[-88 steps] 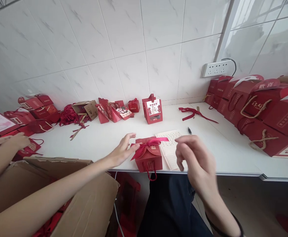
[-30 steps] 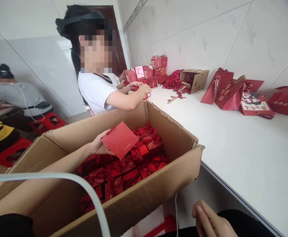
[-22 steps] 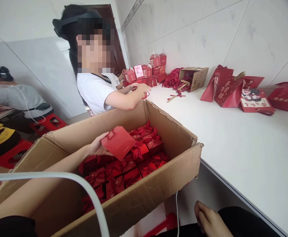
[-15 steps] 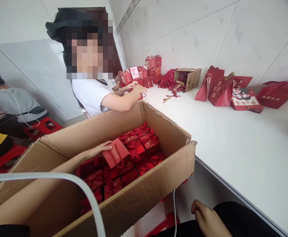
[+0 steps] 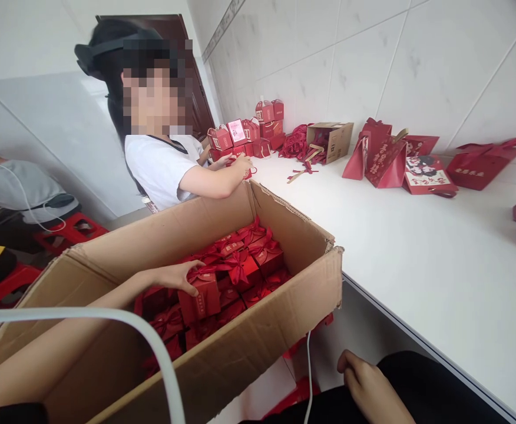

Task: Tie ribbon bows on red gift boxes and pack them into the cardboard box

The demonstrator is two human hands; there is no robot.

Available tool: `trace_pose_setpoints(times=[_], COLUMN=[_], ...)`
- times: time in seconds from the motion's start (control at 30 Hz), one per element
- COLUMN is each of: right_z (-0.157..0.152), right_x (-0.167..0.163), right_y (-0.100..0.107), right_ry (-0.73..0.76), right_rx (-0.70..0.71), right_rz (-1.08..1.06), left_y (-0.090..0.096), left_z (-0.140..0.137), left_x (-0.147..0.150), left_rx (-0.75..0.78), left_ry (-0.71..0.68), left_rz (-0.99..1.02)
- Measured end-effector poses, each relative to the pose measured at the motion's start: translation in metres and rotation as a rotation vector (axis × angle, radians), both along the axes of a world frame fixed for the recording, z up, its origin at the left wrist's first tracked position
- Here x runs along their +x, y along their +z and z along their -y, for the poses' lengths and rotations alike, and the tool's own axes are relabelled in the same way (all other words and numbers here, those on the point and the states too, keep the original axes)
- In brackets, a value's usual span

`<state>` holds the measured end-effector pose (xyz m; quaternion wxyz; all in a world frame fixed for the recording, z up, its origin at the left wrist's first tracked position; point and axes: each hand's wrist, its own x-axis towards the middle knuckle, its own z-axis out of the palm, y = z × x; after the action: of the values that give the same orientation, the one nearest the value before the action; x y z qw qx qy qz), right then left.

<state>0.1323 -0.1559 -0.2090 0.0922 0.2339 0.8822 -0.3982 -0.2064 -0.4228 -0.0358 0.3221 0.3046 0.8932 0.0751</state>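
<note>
A large cardboard carton point(image 5: 280, 312) stands in front of me, layered inside with red gift boxes point(image 5: 258, 265) tied with red ribbon bows. My left hand point(image 5: 181, 278) reaches down into it and grips one red gift box point(image 5: 205, 299), thumb on the near side and fingers over the top by the ribbon. This box is upright among the others; whether it touches those below is hidden. Over my dark-clothed lap, right of the carton, my right hand point(image 5: 368, 380) rests with its fingers curled in and nothing visible in them.
A white table point(image 5: 417, 247) runs along the wall with red gift bags point(image 5: 377, 156), a small carton of ribbons point(image 5: 340, 144) and stacked red boxes point(image 5: 249, 132). A co-worker point(image 5: 165, 171) handles a box past the carton. A white cable point(image 5: 152, 335) crosses the foreground.
The gift box in my left hand has turned from its rope-handled side to show its ribbon side, and sits lower. My view has shifted slightly right; my right hand stays put.
</note>
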Motion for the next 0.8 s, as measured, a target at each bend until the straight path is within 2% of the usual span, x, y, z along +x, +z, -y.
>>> trace_pose_setpoints(times=[0.13, 0.23, 0.37, 0.6, 0.73, 0.8], right_z=[0.001, 0.002, 0.003, 0.003, 0.003, 0.004], right_x=[-0.002, -0.002, -0.001, -0.003, -0.004, -0.003], right_y=[0.006, 0.012, 0.018, 0.023, 0.023, 0.022], right_ry=[0.008, 0.002, -0.002, -0.01, -0.014, -0.021], right_rx=[-0.01, -0.009, -0.013, -0.028, -0.03, -0.032], right_rz=[0.028, 0.034, 0.041, 0.058, 0.063, 0.057], left_y=[-0.041, -0.061, -0.067, -0.07, -0.081, -0.085], left_z=[-0.007, -0.012, -0.013, 0.006, 0.029, 0.04], left_x=[0.014, 0.023, 0.023, 0.02, 0.017, 0.015], left_rx=[-0.011, 0.054, 0.066, 0.061, 0.186, 0.228], left_ry=[-0.01, -0.002, 0.029, -0.065, -0.153, -0.143], left_rz=[-0.222, -0.343, -0.432, -0.408, -0.405, -0.425])
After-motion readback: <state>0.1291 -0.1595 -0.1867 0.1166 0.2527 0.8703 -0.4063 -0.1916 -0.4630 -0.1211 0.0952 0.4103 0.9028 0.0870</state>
